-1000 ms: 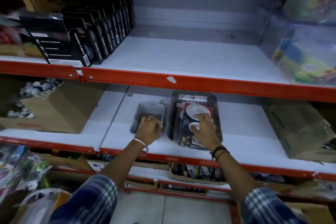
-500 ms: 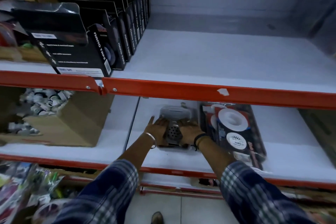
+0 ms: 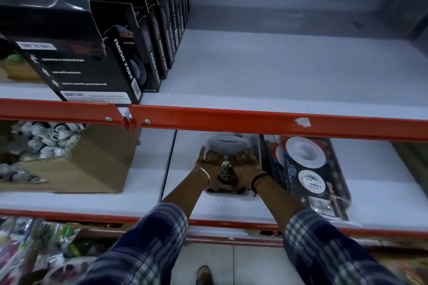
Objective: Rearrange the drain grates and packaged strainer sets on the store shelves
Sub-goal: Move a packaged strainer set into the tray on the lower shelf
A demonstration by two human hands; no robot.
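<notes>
A packaged drain grate (image 3: 225, 172), perforated metal under clear plastic, lies on the middle white shelf (image 3: 375, 183). My left hand (image 3: 209, 162) presses flat on its left side and my right hand (image 3: 246, 164) on its right side, fingers pointing toward the back. Just to the right lies a stack of packaged strainer sets (image 3: 308, 169), dark cards with white round strainers, tilted slightly. The upper shelf's red rail (image 3: 254, 118) hides the far end of both packages.
Black nano tape boxes (image 3: 129, 62) stand in a row on the upper shelf's left. A cardboard box (image 3: 92, 164) of small white items sits left on the middle shelf. Bagged goods (image 3: 34, 250) fill the lower left. Tiled floor shows below.
My right hand left the strainer sets and joined the left on the drain grate package. The view moved closer and leftward.
</notes>
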